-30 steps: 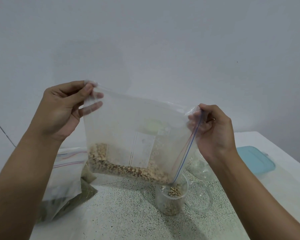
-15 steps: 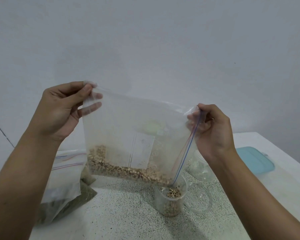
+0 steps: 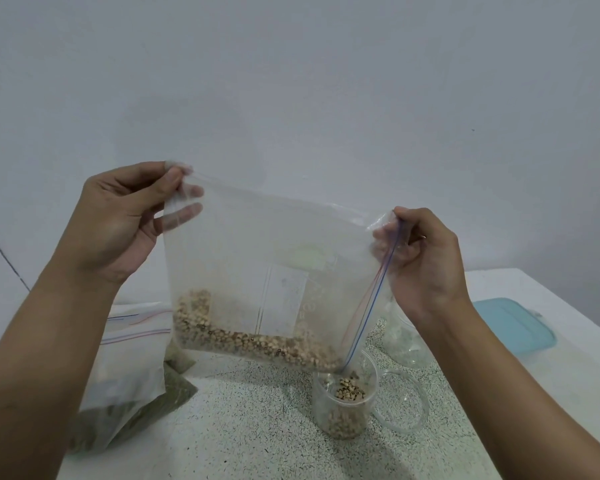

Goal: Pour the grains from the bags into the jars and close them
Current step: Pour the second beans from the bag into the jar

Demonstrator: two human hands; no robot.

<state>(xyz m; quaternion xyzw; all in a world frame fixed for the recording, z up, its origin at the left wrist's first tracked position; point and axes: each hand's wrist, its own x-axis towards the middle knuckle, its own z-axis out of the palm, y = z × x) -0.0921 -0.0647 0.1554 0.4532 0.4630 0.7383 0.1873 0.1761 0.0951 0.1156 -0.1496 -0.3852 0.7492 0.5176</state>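
Observation:
A clear zip bag [image 3: 257,258] hangs tilted in the air, its zip edge running down the right side to a low corner just over a small clear jar [image 3: 343,407]. Tan grains [image 3: 243,341] lie along the bag's bottom edge, and some fill the jar partway. My left hand [image 3: 118,220] pinches the bag's upper left corner between thumb and fingers. My right hand [image 3: 426,258] pinches the upper right corner at the zip. Both hands are above the table.
A clear round lid [image 3: 402,400] lies right of the jar, and another clear jar [image 3: 402,337] stands behind it. More zip bags [image 3: 125,368] with dark green grains lie at the left. A teal lid [image 3: 513,323] rests on the white table [image 3: 551,375] at the right.
The grains in the bag have slid further toward the low right corner, and the pile in the jar looks slightly fuller. Both hands keep their grip in nearly the same place.

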